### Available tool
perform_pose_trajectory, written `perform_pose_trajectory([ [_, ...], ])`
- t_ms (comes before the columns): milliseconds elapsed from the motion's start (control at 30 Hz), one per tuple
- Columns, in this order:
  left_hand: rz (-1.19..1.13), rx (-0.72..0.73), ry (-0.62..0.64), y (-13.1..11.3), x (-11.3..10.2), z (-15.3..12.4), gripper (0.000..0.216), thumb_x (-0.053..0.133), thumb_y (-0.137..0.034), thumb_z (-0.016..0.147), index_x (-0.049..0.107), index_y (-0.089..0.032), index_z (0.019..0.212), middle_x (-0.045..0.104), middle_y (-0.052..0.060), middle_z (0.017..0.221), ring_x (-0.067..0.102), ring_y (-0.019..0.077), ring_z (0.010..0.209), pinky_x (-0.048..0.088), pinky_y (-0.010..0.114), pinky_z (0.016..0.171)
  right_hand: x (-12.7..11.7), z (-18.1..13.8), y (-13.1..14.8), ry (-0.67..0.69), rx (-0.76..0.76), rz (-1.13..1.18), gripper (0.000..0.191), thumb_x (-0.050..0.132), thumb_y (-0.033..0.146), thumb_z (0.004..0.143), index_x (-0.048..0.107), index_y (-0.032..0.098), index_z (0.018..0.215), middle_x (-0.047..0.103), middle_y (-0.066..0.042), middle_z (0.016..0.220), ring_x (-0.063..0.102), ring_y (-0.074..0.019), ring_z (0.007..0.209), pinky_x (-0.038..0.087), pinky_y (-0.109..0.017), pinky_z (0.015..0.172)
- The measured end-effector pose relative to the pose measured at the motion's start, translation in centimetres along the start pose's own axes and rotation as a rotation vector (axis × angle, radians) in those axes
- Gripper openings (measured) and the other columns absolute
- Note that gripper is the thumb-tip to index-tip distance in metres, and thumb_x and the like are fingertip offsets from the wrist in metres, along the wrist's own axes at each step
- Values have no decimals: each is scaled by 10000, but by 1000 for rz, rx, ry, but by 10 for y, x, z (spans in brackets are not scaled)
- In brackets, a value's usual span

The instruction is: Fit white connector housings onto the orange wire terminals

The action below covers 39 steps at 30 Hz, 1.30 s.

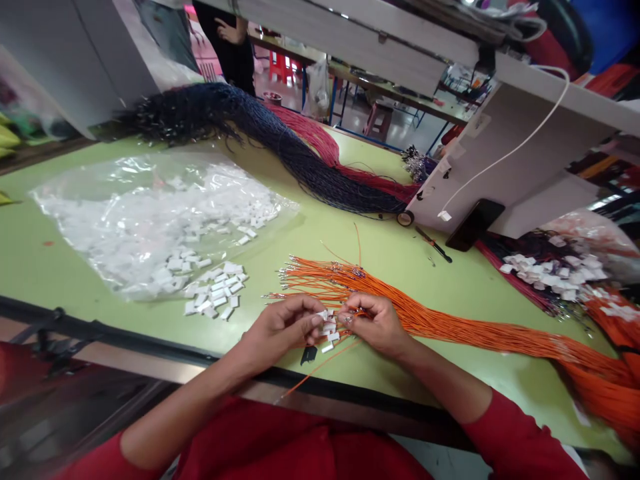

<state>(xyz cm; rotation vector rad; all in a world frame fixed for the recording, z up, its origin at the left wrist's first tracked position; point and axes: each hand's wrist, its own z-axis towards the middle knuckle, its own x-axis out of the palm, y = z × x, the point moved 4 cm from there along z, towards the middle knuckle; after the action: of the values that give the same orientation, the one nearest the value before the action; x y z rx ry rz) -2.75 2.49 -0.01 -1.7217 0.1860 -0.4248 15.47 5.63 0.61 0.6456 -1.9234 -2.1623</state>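
Note:
My left hand point(293, 327) pinches a small white plastic connector housing point(324, 314) between thumb and fingertips. Facing it, my right hand point(375, 325) is closed on the end of an orange wire, with metal showing at the fingertips. The two hands almost meet over the table's front part. Several white housings point(331, 337) lie just below and between them, beside a small black piece point(309, 355). Behind and to the right of my hands stretches a long bundle of orange wires point(450, 325), its metal-tipped ends pointing left.
A clear plastic bag point(135, 220) of white housings lies at left, some spilled out. Dark blue wires point(300, 150) and red wires point(320, 137) run along the back. A black phone point(475, 224) and a knife-like tool point(434, 245) sit right. A person point(227, 40) stands beyond the table.

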Motion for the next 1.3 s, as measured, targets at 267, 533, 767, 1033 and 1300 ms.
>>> perform_pose_trajectory([
  [267, -40, -14, -6, 5, 2, 0, 255, 634, -407, 904, 635, -161, 973, 649, 0, 733, 586, 114, 639, 497, 259, 634, 1, -1, -1, 9, -77, -55, 33, 690, 201, 800, 712, 188, 780, 675, -3, 717, 580, -124, 655, 469, -252, 648],
  [533, 500, 309, -132, -3, 13, -6, 214, 482, -285, 994, 673, -189, 991, 641, 35, 840, 613, 148, 745, 491, 284, 681, 4, -5, 6, -6, -155, -254, 48, 682, 190, 807, 685, 185, 760, 643, -2, 688, 561, -129, 640, 431, -243, 609],
  [767, 537, 316, -176, 1, 18, -5, 229, 469, -262, 1008, 668, -189, 922, 629, 9, 743, 609, 131, 664, 489, 255, 633, 6, -5, 9, 37, -101, -267, 68, 633, 168, 828, 658, 176, 765, 605, 15, 672, 514, -109, 598, 396, -220, 565],
  [1033, 904, 498, -332, -16, -14, -35, 236, 486, -281, 996, 669, -220, 1130, 675, 84, 1058, 666, 205, 957, 555, 333, 834, -5, -2, 1, -65, -143, -13, 99, 714, 307, 871, 745, 214, 887, 695, -53, 916, 654, -176, 858, 537, -303, 770],
  [1300, 1184, 109, -691, -18, -114, -80, 405, 553, -514, 894, 624, -201, 1142, 613, 84, 945, 639, 251, 736, 546, 415, 716, -1, -1, -4, 154, 119, 34, 168, 722, 327, 851, 714, 184, 940, 724, -43, 910, 670, -148, 780, 558, -267, 701],
])
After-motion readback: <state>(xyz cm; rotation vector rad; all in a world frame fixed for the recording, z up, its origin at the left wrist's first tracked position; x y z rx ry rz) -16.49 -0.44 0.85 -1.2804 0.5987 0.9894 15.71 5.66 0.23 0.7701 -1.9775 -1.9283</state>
